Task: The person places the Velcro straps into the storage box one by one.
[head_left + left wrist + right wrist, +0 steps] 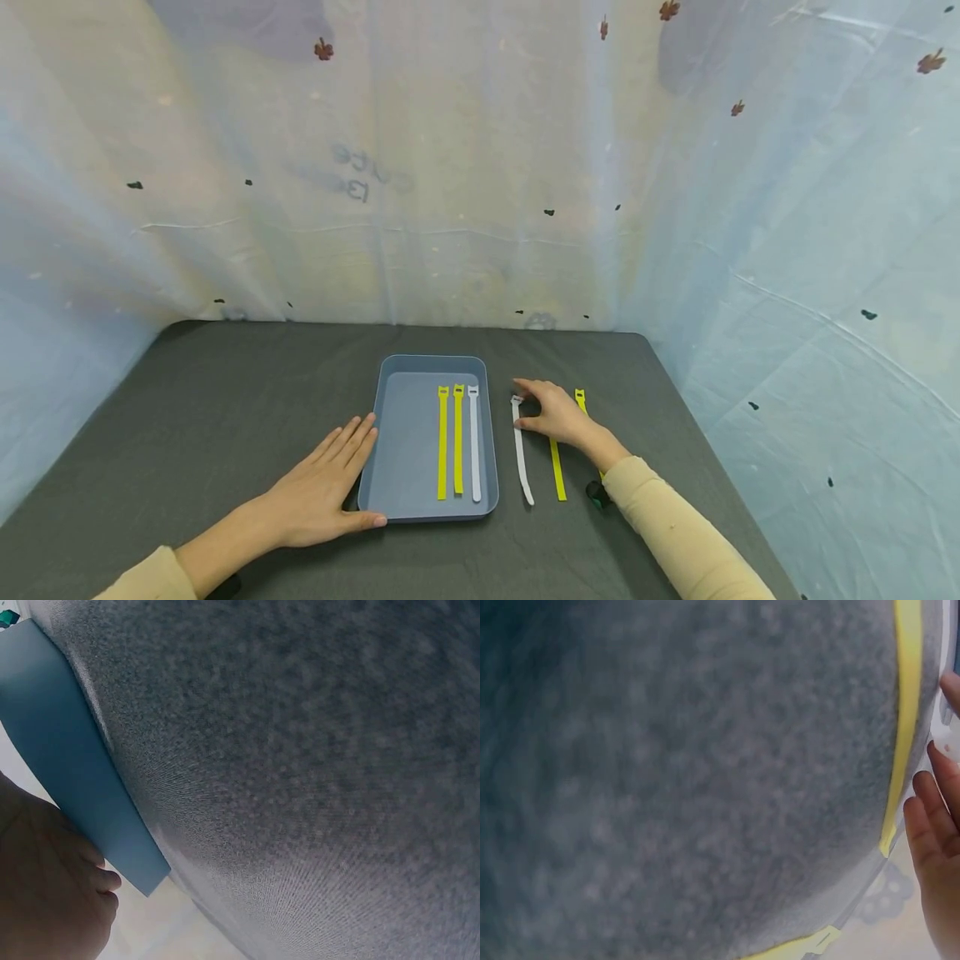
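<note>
Two yellow straps [442,442] and one white strap [475,446] lie lengthwise in the right half of a blue-grey tray [431,363]. Against the tray's left wall rests my left hand [322,492], fingers straight and thumb at the near left corner; the left wrist view shows this hand [52,877] beside the tray's outer wall [82,750]. My right hand [558,412] is over another white strap [521,458] right of the tray, thumb and forefinger apart at its upper part. In the right wrist view its fingers [937,817] are spread.
Right of that white strap lie a yellow strap [558,471], partly under my right hand, and another yellow strap [581,398], partly hidden by my right arm. A dark grey cloth [225,400] covers the table. Pale patterned curtains [450,167] hang behind and at the sides.
</note>
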{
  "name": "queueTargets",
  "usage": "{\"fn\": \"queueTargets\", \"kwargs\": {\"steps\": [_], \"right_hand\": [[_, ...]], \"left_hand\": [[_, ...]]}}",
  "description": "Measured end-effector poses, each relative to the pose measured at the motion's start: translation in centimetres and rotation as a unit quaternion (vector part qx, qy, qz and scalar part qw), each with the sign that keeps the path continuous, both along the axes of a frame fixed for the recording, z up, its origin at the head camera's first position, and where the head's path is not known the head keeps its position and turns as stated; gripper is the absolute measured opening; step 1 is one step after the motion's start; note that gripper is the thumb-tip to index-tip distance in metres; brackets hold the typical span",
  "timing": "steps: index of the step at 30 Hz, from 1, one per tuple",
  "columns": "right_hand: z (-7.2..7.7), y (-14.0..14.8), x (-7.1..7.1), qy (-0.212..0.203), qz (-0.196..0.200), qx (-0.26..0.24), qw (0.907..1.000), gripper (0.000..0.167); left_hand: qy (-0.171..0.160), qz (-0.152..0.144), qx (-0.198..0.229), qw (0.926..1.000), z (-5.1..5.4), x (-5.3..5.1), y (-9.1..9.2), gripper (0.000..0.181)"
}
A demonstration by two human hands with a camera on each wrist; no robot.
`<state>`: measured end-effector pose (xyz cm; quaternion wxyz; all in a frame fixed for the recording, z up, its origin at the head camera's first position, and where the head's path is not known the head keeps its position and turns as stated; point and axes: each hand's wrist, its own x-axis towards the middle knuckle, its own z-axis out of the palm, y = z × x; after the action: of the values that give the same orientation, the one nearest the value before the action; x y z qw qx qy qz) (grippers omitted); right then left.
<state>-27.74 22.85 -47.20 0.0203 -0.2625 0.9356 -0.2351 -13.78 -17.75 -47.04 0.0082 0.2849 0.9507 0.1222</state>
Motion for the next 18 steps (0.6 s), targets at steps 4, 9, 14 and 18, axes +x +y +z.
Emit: {"fn": "queueTargets", "kwargs": {"steps": [4, 9, 14, 18], "right_hand": [[-0.04, -0.15, 0.06, -0.016, -0.016, -0.024, 0.9995, 0.066], [-0.06, -0.29, 0.1, -0.034, -0.031, -0.051, 0.9977, 0.046], [-0.14, -0.34, 0.17, -0.043, -0.036, -0.063, 0.9964, 0.037], [-0.11, -0.4, 0.41, -0.05, -0.036, -0.082, 0.9947, 0.028]], "left_hand": [[-0.001, 0.001, 0.0, 1.0, 0.07, 0.11, 0.09, 0.116], [-0.002, 0.001, -0.001, 1.0, 0.14, 0.16, 0.16, 0.116], [-0.005, 0.002, 0.0, 1.0, 0.29, 0.13, 0.22, 0.116], [-0.006, 0.002, -0.001, 1.0, 0.37, 0.15, 0.27, 0.116]]}}
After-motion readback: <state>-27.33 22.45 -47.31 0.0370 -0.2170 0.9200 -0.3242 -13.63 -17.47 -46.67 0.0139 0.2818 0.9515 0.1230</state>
